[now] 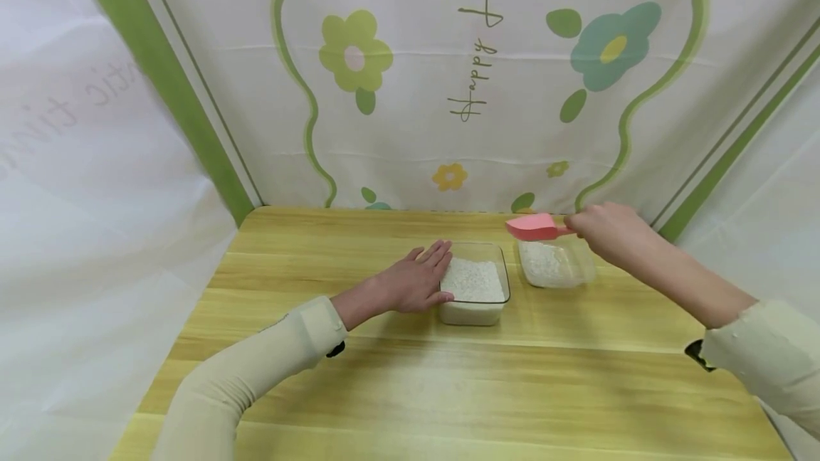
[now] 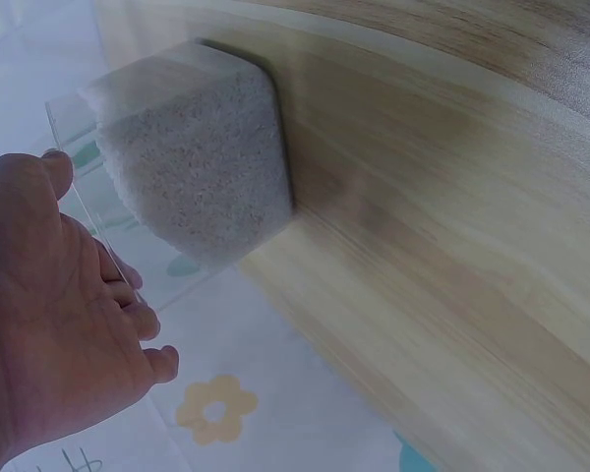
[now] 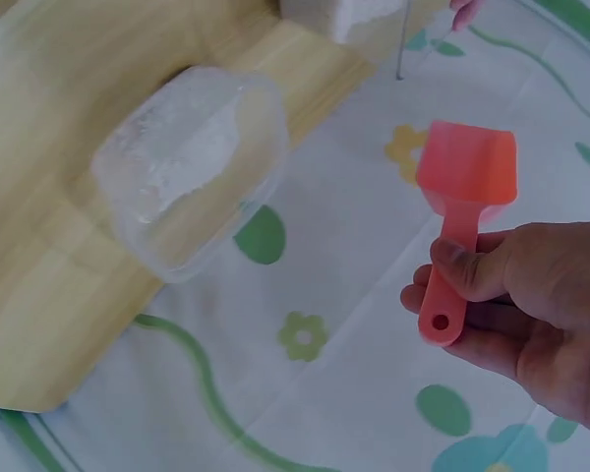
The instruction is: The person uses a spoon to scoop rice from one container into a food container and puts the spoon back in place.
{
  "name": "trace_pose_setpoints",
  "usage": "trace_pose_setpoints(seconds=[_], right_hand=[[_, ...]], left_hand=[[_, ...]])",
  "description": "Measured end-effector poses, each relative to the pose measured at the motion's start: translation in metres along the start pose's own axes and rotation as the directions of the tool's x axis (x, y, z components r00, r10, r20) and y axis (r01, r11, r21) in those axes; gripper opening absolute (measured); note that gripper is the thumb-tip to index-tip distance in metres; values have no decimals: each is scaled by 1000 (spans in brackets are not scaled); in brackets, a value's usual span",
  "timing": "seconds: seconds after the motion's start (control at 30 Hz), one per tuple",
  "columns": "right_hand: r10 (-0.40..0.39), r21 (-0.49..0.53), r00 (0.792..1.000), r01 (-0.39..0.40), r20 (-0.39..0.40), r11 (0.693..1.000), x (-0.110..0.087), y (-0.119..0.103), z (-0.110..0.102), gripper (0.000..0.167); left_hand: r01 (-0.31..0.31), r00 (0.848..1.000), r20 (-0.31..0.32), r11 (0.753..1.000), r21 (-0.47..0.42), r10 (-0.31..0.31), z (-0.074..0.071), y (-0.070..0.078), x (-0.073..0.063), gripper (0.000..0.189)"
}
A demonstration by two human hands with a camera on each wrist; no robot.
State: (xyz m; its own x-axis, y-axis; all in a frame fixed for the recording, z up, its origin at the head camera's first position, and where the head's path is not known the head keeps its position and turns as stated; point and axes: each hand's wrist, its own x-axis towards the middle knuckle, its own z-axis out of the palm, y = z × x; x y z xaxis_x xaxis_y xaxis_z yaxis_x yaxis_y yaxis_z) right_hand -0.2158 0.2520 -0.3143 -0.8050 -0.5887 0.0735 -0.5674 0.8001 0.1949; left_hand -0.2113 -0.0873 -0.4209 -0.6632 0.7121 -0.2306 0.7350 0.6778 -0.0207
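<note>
A clear square container (image 1: 474,310) with a dark rim stands on the table, holding a deep fill of white, rice-like grains (image 2: 202,167). My left hand (image 1: 419,282) rests at its left rim, fingers extended, with thumb and fingertips spread along the edge. In my right hand (image 1: 608,230) is a pink scoop (image 3: 467,167), pinched by the handle between thumb and fingers. Its bowl is raised above a smaller clear plastic tub (image 1: 579,269), and no grains show inside it in the right wrist view. Some white grains (image 1: 541,262) lie along one side of that tub.
Both containers stand side by side on a wood-grain table (image 1: 397,383), toward its back edge. Behind it hangs a white curtain (image 1: 410,112) with flowers and lettering; similar white sheets flank the left and right sides.
</note>
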Motion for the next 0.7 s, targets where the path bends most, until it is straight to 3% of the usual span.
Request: trace_pose_setpoints(seconds=[0.27, 0.7], right_hand=[[-150, -157, 988, 142, -41, 977, 20, -24, -21, 38], [-387, -343, 916, 331, -109, 879, 50, -62, -16, 35]], left_hand=[[4, 1000, 8, 1000, -7, -4, -2, 0, 0, 82], [7, 1000, 11, 1000, -7, -7, -3, 1, 1, 82]])
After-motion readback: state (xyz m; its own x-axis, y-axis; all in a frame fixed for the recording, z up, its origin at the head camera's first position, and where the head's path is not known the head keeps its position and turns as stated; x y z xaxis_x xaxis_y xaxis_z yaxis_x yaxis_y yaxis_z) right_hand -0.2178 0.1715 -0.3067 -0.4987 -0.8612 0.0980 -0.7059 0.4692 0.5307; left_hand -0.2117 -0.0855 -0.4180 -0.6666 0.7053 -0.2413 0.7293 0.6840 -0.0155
